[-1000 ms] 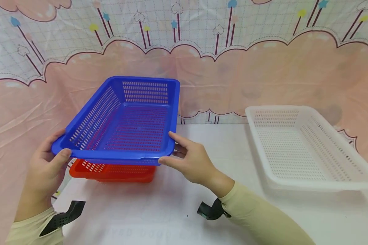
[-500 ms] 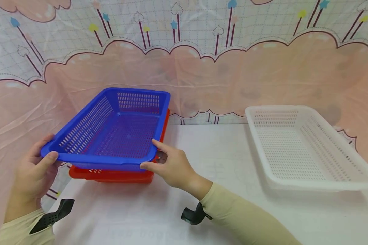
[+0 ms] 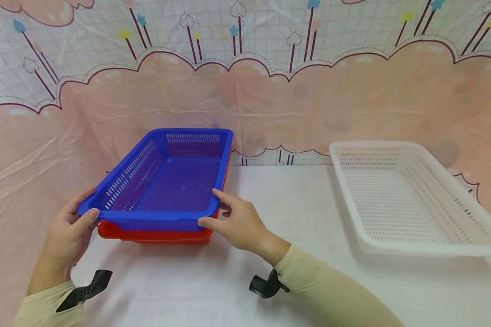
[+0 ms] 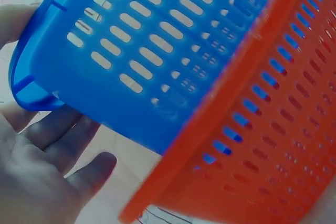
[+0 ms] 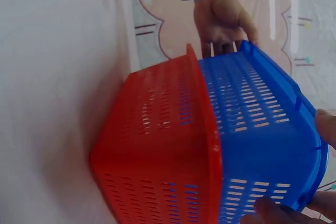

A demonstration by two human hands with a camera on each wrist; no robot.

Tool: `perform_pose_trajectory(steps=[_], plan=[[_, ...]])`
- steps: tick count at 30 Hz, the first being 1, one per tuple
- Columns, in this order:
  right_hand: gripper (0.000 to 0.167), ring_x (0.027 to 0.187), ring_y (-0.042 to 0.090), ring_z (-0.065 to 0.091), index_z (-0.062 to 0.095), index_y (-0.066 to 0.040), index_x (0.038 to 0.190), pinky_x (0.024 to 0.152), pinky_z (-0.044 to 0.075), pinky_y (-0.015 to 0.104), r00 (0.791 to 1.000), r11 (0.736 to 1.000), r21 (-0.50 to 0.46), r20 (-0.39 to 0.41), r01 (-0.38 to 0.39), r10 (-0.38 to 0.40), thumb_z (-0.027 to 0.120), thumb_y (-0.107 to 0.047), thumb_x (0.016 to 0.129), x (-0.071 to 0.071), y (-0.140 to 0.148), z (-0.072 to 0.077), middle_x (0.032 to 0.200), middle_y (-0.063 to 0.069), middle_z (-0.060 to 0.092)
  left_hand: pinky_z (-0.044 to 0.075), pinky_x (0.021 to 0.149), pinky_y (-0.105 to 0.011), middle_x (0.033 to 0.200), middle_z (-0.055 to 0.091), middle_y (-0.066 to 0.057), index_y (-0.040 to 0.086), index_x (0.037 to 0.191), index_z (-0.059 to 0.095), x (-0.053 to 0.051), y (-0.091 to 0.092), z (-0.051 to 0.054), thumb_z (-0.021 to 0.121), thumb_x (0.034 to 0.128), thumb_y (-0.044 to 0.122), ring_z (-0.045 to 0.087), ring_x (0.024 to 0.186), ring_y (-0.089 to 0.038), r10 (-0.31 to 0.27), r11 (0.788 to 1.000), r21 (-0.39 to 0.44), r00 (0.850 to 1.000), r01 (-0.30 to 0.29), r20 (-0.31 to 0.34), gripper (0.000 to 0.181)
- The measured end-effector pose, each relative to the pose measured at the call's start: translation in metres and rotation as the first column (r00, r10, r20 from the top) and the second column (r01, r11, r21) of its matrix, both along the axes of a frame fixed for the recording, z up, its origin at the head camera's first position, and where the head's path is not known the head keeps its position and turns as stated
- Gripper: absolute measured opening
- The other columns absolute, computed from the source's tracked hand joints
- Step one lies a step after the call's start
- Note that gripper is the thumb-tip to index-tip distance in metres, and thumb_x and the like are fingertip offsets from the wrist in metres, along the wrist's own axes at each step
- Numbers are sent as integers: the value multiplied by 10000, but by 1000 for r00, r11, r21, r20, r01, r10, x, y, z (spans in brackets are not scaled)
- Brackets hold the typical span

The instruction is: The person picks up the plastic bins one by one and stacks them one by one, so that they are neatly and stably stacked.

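Note:
Both hands hold a blue mesh basket [image 3: 184, 181] by its near corners. The left hand [image 3: 67, 231] pinches the near-left corner of its rim, thumb on top; the right hand [image 3: 245, 222] grips the near-right corner. Beneath lies a red basket [image 3: 155, 236], its near edge showing under the blue one. In the right wrist view, the lower part of the blue basket [image 5: 252, 129] sits inside the red basket [image 5: 157, 140], with its rim above the red rim. The left wrist view shows the blue wall [image 4: 142, 40] entering the red basket [image 4: 252, 145], fingers [image 4: 63, 135] under the blue rim.
A white mesh basket [image 3: 393, 204] stands on the right of the white table [image 3: 294, 195]. A patterned pink and white cloth [image 3: 278, 109] hangs behind the table and along the left side.
The blue basket has come down into the red one, moving first left and then slightly back right with both hands on it. The white basket has stayed in place.

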State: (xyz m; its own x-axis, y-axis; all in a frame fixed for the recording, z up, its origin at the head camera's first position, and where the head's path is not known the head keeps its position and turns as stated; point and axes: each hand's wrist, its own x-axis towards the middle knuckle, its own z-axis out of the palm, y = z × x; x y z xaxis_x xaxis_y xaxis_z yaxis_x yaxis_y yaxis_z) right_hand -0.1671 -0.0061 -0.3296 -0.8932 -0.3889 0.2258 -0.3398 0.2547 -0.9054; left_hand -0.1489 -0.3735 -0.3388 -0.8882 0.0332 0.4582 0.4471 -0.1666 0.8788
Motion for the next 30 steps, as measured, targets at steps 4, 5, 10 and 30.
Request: perform_pose_trajectory(steps=[4,5,10,30], plan=[[735,1117,270,634,467,-56,1490,947,515,369,1000,997,71,-4,6,-6,773,-349,889,-2,0,-6,1368,105,593,470,912,-141,1353,474,2,105,1481,397,1,-7,-8,456,1037,-11,547,1175,-71,56,990,-133,994,-43,94,463],[723,1132,269,621,474,-48,1483,957,505,375,1000,996,83,-12,9,-8,766,-349,893,-3,0,-8,1370,114,583,450,929,-127,1335,479,37,105,1505,373,1,-9,-10,461,1043,11,539,1161,-44,98,977,-202,988,-73,117,479],[685,1183,275,569,499,-24,1448,939,494,398,1000,994,103,-15,21,-19,752,-340,895,-7,1,-19,1389,153,505,324,995,-70,1314,443,133,121,1560,325,-1,-16,-17,506,1049,112,432,1191,4,329,848,-480,933,-224,147,542],[1011,1248,211,564,218,-185,1607,977,487,344,965,996,23,251,-88,80,821,-415,828,-17,-23,-40,1460,73,508,530,829,-175,1353,332,-22,285,1393,528,-16,-16,-41,515,1034,53,659,1016,-55,43,989,-151,943,8,329,427]])
